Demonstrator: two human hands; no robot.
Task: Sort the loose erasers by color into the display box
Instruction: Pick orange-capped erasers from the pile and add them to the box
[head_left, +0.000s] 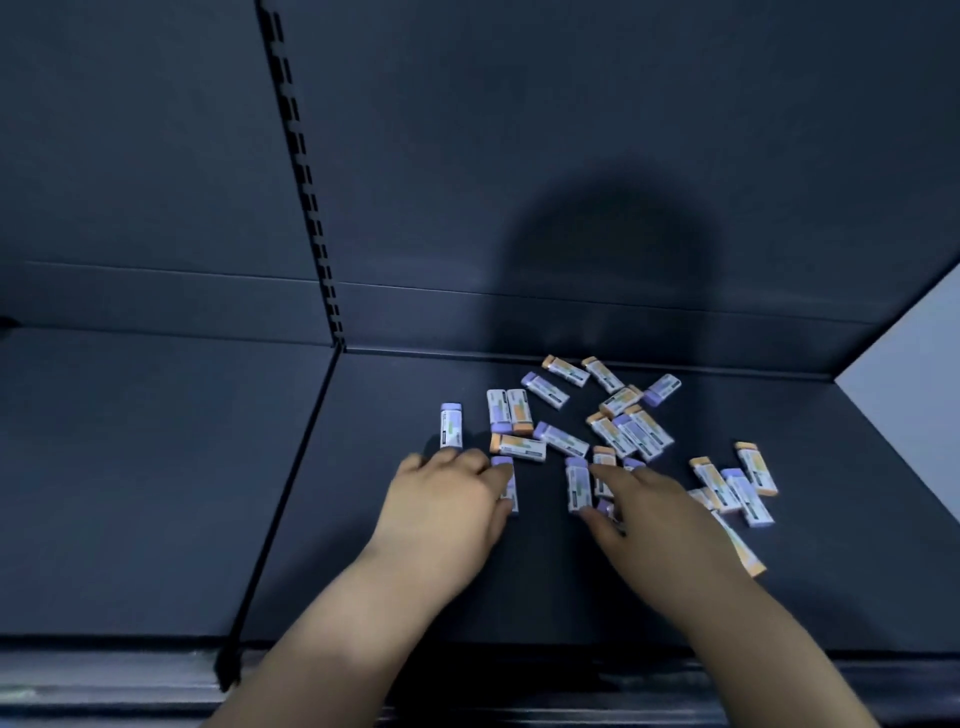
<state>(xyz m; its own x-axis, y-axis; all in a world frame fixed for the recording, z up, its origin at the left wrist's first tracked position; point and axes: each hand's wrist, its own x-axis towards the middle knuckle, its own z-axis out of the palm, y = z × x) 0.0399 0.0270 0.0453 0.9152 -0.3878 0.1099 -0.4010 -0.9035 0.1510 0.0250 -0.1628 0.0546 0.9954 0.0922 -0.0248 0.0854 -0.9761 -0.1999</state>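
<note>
Several loose erasers in white sleeves, some with purple ends and some with orange, lie scattered on the dark shelf (519, 582). My left hand (447, 499) reaches in from below, and its fingertips and thumb pinch a purple eraser (510, 486) that lies on the shelf. My right hand (641, 506) pinches another purple eraser (577, 486) between forefinger and thumb and covers a few erasers beneath it. A lone purple eraser (451, 426) stands just beyond my left fingers. An orange eraser (518, 447) lies crosswise between the two hands.
The main heap (628, 423) of mixed erasers lies behind my right hand, and a smaller cluster (737, 486) lies to its right. A black divider rail (291, 488) splits the shelf at the left. The dark back panel rises behind, with a slotted upright (306, 187).
</note>
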